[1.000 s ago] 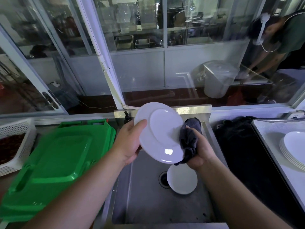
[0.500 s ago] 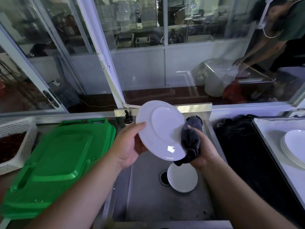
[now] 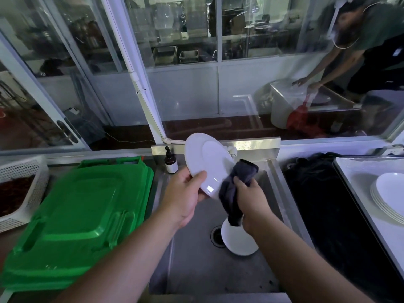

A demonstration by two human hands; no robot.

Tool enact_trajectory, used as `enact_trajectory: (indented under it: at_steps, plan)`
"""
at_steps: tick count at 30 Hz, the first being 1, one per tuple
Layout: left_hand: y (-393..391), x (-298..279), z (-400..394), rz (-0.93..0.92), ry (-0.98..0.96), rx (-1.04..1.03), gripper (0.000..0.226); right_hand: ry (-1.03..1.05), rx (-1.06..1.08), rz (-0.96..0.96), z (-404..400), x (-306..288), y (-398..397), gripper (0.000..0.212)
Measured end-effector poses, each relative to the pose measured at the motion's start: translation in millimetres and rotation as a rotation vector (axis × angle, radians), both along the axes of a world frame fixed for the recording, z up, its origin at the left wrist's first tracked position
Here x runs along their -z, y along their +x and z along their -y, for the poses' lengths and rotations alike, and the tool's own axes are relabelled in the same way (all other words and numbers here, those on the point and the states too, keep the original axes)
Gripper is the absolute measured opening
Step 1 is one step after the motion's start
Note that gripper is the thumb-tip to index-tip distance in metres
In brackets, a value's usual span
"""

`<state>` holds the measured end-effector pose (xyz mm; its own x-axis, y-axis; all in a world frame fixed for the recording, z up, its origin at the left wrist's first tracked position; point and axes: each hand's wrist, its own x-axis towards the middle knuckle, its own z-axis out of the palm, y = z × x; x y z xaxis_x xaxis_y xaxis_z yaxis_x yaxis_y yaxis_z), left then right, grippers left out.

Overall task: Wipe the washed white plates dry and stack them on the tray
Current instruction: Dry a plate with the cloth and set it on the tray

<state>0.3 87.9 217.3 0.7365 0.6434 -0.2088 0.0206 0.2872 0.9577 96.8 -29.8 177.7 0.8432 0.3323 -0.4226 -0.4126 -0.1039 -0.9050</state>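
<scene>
My left hand [image 3: 184, 196] grips the lower left rim of a white plate [image 3: 207, 161], held tilted above the steel sink [image 3: 196, 265] with its underside toward me. My right hand [image 3: 251, 201] grips a dark grey cloth [image 3: 235, 189] pressed against the plate's lower right edge. A second white plate [image 3: 238, 241] lies on the sink floor beside the drain, partly hidden by the cloth and my right wrist. A stack of white plates [image 3: 389, 196] rests on the white tray [image 3: 358, 182] at the far right.
Green plastic lids [image 3: 76, 215] are piled left of the sink, a white perforated basket [image 3: 19, 193] beyond them. A brown pump bottle [image 3: 171, 161] stands at the sink's back left corner. A black mat [image 3: 336, 215] lies between sink and tray. Behind the glass, another person bends over a bin.
The plate has turned more edge-on and risen slightly. My left hand shifted to its lower rim, and the cloth slid down to the plate's lower right edge.
</scene>
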Motion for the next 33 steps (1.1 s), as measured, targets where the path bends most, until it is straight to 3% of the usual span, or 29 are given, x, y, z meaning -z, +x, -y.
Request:
enact_trajectory:
  at_steps: [4,12,16,19,24,27,31,33]
  plan:
    - [2.3,9.8,3.5,-0.076,0.074,0.027,0.015,0.082,-0.072,-0.042,-3.2,-5.9,-14.4,0.022]
    - [-8.0,13.3,13.6,-0.105,0.015,0.180,0.022,-0.230,-0.445,0.683,-2.0,-20.0,-1.8,0.027]
    - [-16.4,20.0,18.4,-0.112,-0.010,0.209,0.019,-0.192,-0.535,0.787,-0.7,-15.7,16.2,0.020]
    - [-19.7,25.2,21.3,-0.109,0.038,0.214,0.017,-0.145,-0.450,0.687,-2.5,-13.3,20.9,0.009]
    - [-22.4,25.0,25.8,-0.134,0.252,0.196,0.018,-0.069,-0.222,0.447,-12.2,-7.5,27.5,0.010]
    - [-21.3,26.0,30.3,-0.184,0.440,0.224,0.028,0.010,-0.096,0.216,-13.6,-7.9,25.8,0.022]
    - [-22.7,28.8,44.6,-0.261,0.679,0.217,0.028,0.096,0.027,-0.180,-16.5,-4.8,23.8,0.060]
    - [-24.5,30.5,51.6,-0.308,0.806,0.230,0.031,0.118,0.053,-0.319,-11.4,-6.2,22.4,0.056]
